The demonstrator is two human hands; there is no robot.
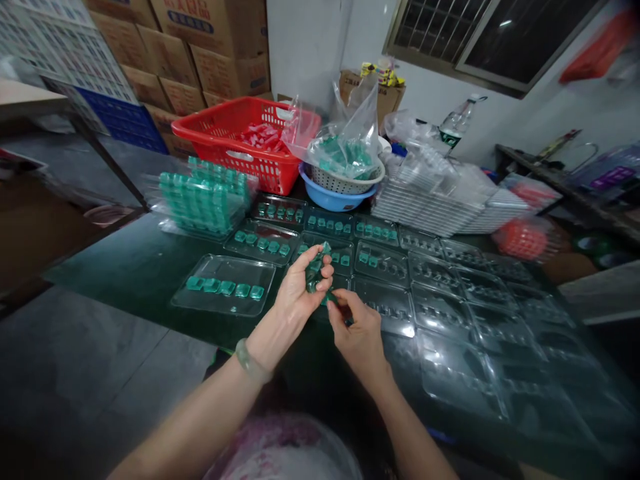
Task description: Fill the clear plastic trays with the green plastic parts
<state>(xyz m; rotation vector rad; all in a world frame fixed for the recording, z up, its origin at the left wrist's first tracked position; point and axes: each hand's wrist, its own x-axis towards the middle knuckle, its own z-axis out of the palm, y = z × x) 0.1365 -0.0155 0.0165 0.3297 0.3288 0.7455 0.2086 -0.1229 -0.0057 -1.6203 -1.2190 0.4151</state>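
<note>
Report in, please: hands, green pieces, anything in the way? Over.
Left hand holding green pieces. Right hand close beside, grip unclear. Trays close around; nothing seen blocking either hand.

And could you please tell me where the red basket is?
In the head view, the red basket is above and left of centre, left of the blue basin and behind the stacked green pieces.

Pale wall [306, 50]; barred window [445, 30] upper right, dark behind; grey floor [105, 353] lower left; green table [117, 263]; dim light.

Trays [240, 271] are glossy plastic, green pieces [227, 288] smooth and shiny, cartons [173, 63] matt cardboard.
</note>
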